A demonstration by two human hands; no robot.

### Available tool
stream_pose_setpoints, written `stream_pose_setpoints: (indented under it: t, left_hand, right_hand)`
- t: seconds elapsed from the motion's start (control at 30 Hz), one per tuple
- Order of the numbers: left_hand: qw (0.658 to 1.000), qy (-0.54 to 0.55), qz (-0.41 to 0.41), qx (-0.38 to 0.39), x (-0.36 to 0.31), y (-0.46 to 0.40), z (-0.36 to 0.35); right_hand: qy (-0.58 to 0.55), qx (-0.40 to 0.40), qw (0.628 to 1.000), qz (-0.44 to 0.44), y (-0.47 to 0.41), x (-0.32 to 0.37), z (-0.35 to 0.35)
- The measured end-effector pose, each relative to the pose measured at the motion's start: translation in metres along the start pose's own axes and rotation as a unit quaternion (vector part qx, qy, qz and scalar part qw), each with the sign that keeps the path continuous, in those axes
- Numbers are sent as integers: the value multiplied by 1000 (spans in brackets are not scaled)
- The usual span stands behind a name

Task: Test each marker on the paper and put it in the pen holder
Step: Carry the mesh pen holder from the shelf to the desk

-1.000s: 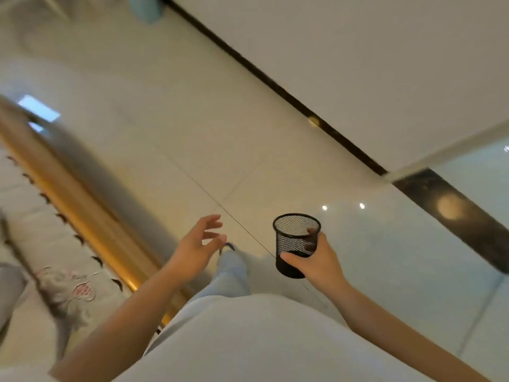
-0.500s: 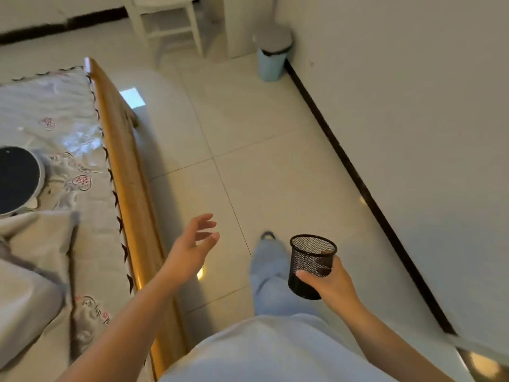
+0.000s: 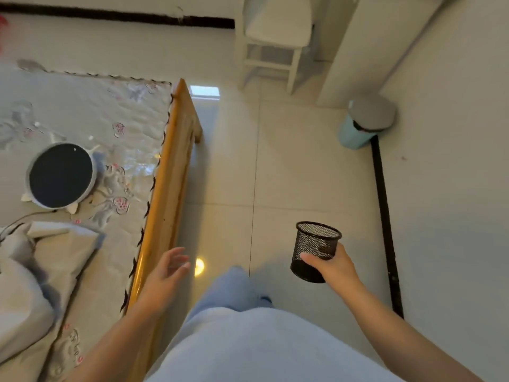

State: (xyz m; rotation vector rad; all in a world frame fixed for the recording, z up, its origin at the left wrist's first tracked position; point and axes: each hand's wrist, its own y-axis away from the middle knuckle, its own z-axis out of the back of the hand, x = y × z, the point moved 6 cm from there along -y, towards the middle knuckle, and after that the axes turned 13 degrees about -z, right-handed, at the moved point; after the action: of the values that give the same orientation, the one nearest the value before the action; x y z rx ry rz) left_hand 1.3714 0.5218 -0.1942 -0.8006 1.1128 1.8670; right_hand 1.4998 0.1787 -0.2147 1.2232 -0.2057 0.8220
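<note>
A black wire-mesh pen holder [image 3: 314, 244] hangs upright above the tiled floor, low and right of centre. My right hand [image 3: 332, 264] is shut around its lower half, thumb across the front. The holder looks empty inside. My left hand [image 3: 166, 271] is held out over the floor beside the wooden bed rail, fingers apart and holding nothing. No markers and no paper are in view.
A bed with a wooden rail [image 3: 165, 194] fills the left, with a round black-topped device [image 3: 60, 175] and a folded blanket [image 3: 41, 271] on it. A white chair [image 3: 272, 42] stands ahead, a blue bin [image 3: 363, 122] by the right wall. My legs in light trousers are below.
The view has swung from the floor and wall round toward the bed, chair and bin. My right hand keeps the pen holder; my left hand stays open and has dropped slightly.
</note>
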Motion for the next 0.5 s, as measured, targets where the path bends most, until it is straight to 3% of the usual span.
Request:
stream_pose_setpoints:
  t: [0.23,0.5]
  left_hand:
    - [1000,-2,-15,24,-60,-189,-11]
    - [983,-65,-75,152,-211,-422,-22]
  right_hand:
    - [-13,-18,1000,3,-122,129,9]
    - [-44,-96,993,-60,-227,231,70]
